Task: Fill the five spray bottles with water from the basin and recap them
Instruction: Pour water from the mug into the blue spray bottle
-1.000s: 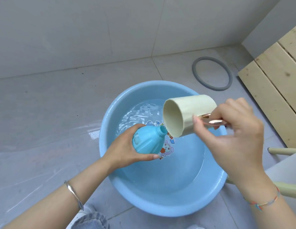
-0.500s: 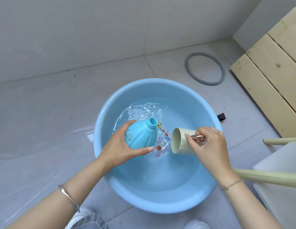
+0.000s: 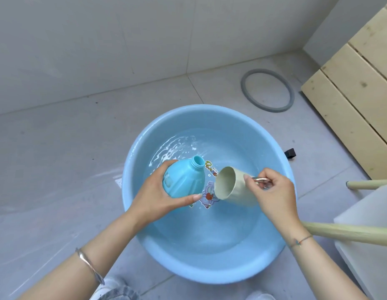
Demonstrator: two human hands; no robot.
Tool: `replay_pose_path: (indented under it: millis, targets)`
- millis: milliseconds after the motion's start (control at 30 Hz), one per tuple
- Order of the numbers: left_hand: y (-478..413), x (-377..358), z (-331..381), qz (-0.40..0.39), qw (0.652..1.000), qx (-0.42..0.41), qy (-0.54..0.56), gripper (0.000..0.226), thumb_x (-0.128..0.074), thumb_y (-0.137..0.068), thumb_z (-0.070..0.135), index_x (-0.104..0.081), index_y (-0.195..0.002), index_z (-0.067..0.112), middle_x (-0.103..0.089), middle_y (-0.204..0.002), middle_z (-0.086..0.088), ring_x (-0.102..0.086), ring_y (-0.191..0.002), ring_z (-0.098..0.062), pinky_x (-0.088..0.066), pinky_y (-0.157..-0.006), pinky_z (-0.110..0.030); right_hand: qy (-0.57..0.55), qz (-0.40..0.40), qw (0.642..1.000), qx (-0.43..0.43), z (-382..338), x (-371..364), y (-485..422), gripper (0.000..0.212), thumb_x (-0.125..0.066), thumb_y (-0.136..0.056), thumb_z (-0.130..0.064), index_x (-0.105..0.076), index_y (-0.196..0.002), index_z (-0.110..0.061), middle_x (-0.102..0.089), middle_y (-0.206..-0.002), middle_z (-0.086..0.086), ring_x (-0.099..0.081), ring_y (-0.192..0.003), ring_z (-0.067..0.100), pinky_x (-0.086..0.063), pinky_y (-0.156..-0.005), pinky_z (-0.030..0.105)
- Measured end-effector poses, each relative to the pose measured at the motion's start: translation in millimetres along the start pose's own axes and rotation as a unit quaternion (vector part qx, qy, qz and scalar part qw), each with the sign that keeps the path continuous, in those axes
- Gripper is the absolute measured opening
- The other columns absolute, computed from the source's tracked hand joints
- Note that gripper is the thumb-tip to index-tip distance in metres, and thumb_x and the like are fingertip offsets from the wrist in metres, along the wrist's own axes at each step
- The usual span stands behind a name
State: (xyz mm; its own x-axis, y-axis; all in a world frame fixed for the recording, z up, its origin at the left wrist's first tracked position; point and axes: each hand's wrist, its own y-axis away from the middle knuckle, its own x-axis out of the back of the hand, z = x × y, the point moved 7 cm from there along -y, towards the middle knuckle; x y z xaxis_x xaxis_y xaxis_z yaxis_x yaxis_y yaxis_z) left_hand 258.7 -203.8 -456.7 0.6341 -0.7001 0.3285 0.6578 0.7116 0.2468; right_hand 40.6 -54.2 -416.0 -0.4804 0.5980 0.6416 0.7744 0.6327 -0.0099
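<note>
— Where do our hands stand?

— Our left hand (image 3: 158,198) wraps the body of the blue spray bottle (image 3: 183,180), thumb across the near side and fingers curled behind it. Our right hand (image 3: 273,197) pinches the metal handle (image 3: 261,180) of the pale cup (image 3: 233,189).

— And the bottle itself?

— We hold it over the basin (image 3: 188,276), uncapped and tilted. Its long axis runs from our left palm up and away to the right, ending in the open neck (image 3: 198,162). We see no cap or spray head.

— The cup?

— It is just beside the bottle, on its right, low in the basin and lying almost on its side. Its mouth faces left toward the bottle, lower than the neck and nearer to us. We cannot tell whether its lip touches the water (image 3: 209,232).

— What does the next move turn on?

— We judge it a scoop and then a pour. The neck lies up and to the left of the cup's mouth, so our right hand must lift the cup that way. Our left hand only has to aim the neck upward. The neck is narrow against that wide mouth, so we expect some spill, back into the basin.

— Further out?

— The basin sits on the tiled floor (image 3: 58,169). A grey ring (image 3: 245,92) lies beyond it, and wooden slats (image 3: 350,94) lie to the right. The other four bottles are out of view.
</note>
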Motion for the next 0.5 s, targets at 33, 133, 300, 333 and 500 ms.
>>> replay_pose_path:
  millis: [33, 133, 300, 333, 500]
  targets:
    - [0, 0, 0, 0.000, 1.000, -0.002, -0.001, 0.078, -0.082, -0.045, 0.068, -0.050, -0.114, 0.050, -0.062, -0.108, 0.030, -0.060, -0.102, 0.005, -0.047, -0.081, -0.010, -0.046, 0.009, 0.998, -0.029, 2, 5, -1, 0.042, -0.074, -0.080, -0.016, -0.041, -0.056, -0.008, -0.042, -0.054, 0.001, -0.034, -0.055, 0.014, -0.027, -0.052, 0.026]
    - [0, -1, 0, -0.002, 1.000, -0.001, -0.001, 0.078, -0.082, -0.045, 0.068, -0.049, -0.114, 0.052, -0.060, -0.109, 0.031, -0.059, -0.103, 0.007, -0.045, -0.080, -0.006, -0.181, 0.044, 0.978, -0.099, 3, 21, -2, 0.041, -0.072, -0.083, -0.012, -0.040, -0.058, -0.006, -0.042, -0.047, -0.009, -0.032, -0.048, 0.005, -0.026, -0.047, 0.015]
    - [1, -1, -1, -0.006, 1.000, 0.003, -0.003, 0.076, -0.089, -0.048, 0.062, -0.049, -0.112, 0.051, -0.061, -0.106, 0.031, -0.060, -0.101, 0.006, -0.045, -0.079, -0.008, -0.288, 0.070, 0.951, -0.084, -26, 42, 1, 0.036, -0.069, -0.084, -0.010, -0.040, -0.062, -0.006, -0.041, -0.048, -0.010, -0.041, -0.047, 0.002, -0.033, -0.056, 0.013]
    - [1, -1, -2, -0.007, 1.000, 0.003, -0.008, 0.077, -0.086, -0.046, 0.065, -0.048, -0.112, 0.053, -0.061, -0.107, 0.030, -0.060, -0.101, 0.006, -0.046, -0.081, -0.011, -0.288, 0.072, 0.953, -0.069, -35, 46, 1, 0.037, -0.067, -0.084, -0.008, -0.038, -0.061, -0.009, -0.040, -0.044, -0.016, -0.043, -0.043, -0.001, -0.034, -0.054, 0.011]
    - [0, -2, -4, -0.007, 0.999, 0.005, -0.032, 0.078, -0.081, -0.041, 0.073, -0.043, -0.109, 0.063, -0.057, -0.108, 0.035, -0.057, -0.104, 0.008, -0.047, -0.088, -0.020, -0.249, 0.061, 0.966, 0.021, -73, 59, 5, 0.040, -0.073, -0.080, -0.014, -0.045, -0.053, -0.021, -0.050, -0.042, -0.015, -0.046, -0.047, -0.001, -0.036, -0.054, 0.012]
